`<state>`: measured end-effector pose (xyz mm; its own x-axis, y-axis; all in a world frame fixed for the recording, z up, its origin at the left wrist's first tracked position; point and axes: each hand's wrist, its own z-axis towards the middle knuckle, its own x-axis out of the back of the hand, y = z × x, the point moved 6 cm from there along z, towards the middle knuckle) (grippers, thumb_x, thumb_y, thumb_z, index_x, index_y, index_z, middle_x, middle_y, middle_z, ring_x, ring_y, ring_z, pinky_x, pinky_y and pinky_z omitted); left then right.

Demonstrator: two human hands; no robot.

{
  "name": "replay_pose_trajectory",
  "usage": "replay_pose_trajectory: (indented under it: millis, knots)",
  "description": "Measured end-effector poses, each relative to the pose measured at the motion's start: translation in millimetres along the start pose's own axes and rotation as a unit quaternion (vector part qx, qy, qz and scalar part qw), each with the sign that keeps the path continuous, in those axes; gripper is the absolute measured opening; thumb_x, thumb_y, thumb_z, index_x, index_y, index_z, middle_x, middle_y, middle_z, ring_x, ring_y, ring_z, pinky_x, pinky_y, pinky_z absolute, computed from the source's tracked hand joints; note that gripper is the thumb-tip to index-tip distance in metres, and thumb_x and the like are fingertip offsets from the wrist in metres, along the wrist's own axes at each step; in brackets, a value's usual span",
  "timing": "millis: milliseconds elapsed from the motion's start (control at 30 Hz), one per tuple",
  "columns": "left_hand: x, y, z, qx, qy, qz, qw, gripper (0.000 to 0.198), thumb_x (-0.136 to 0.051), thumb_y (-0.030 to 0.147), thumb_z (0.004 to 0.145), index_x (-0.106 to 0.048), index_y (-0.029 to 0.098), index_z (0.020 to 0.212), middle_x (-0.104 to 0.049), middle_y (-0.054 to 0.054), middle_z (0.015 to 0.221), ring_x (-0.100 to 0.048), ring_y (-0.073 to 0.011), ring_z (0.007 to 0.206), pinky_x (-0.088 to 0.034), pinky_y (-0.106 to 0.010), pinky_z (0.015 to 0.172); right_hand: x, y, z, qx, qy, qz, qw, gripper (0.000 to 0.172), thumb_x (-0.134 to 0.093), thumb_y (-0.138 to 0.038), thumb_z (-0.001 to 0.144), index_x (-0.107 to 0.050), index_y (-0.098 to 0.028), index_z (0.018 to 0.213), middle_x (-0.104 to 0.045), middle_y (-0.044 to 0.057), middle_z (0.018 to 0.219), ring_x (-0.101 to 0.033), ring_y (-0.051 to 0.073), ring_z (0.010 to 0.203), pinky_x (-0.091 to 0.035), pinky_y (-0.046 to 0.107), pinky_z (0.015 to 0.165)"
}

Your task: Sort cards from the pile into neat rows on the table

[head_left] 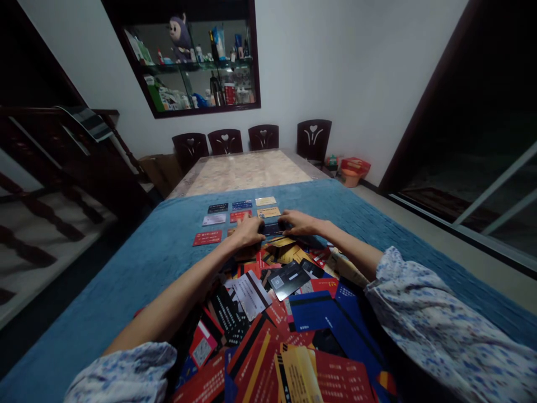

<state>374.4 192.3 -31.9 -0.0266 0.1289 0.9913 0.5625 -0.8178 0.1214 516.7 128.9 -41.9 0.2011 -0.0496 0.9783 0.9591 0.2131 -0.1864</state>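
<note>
My left hand (248,230) and my right hand (297,223) grip a dark card (273,229) by its two ends, low over the blue cloth. Beyond and left of it, cards lie in rough rows: a black card (218,207), a blue card (242,205), a cream card (265,200), a silver card (214,219), a gold card (268,212) and a red card (207,238). My left hand partly covers another red card (238,216). Between my forearms spreads a large loose heap of mixed cards (289,280), in red, blue, black, gold and silver.
A blue cloth (138,268) covers the near part of the long table, with bare marble-patterned top (243,169) beyond. Several dark chairs (263,136) stand at its far end. A wooden stair railing (50,145) is at left, a glass-shelved cabinet (201,66) on the wall.
</note>
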Motion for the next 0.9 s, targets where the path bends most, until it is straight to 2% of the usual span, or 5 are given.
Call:
replay_pose_trajectory:
  millis: [333, 667, 900]
  knots:
    - [2.0, 5.6, -6.0, -0.01, 0.003, 0.004, 1.0, 0.034, -0.07, 0.03, 0.082, -0.068, 0.023, 0.116, -0.069, -0.01, 0.122, -0.044, -0.0355, 0.125, -0.039, -0.054, 0.101, 1.2, -1.1, 0.5, -0.021, -0.019, -0.012, 1.0, 0.029, -0.068, -0.02, 0.076, -0.073, -0.015, 0.103, -0.066, 0.011, 0.104, -0.062, 0.021, 0.089, -0.047, 0.027, 0.078]
    - [-1.8, 5.1, -5.9, -0.011, 0.003, 0.009, 1.0, 0.034, -0.068, 0.03, 0.084, -0.07, 0.024, 0.117, -0.066, -0.01, 0.126, -0.045, -0.0337, 0.127, -0.037, -0.053, 0.105, 2.0, -2.4, -0.6, -0.029, -0.016, -0.01, 0.999, 0.035, -0.067, -0.017, 0.074, -0.073, -0.015, 0.108, -0.067, 0.011, 0.105, -0.062, 0.02, 0.089, -0.046, 0.025, 0.078]
    - [-1.8, 5.5, -7.2, -0.004, 0.005, 0.006, 1.0, 0.034, -0.067, 0.029, 0.083, -0.07, 0.025, 0.117, -0.067, -0.009, 0.126, -0.044, -0.0346, 0.125, -0.037, -0.054, 0.105, 0.5, -2.2, -1.0, -0.041, -0.016, -0.005, 0.999, 0.038, -0.067, -0.017, 0.076, -0.073, -0.014, 0.113, -0.067, 0.012, 0.11, -0.063, 0.021, 0.095, -0.047, 0.026, 0.083]
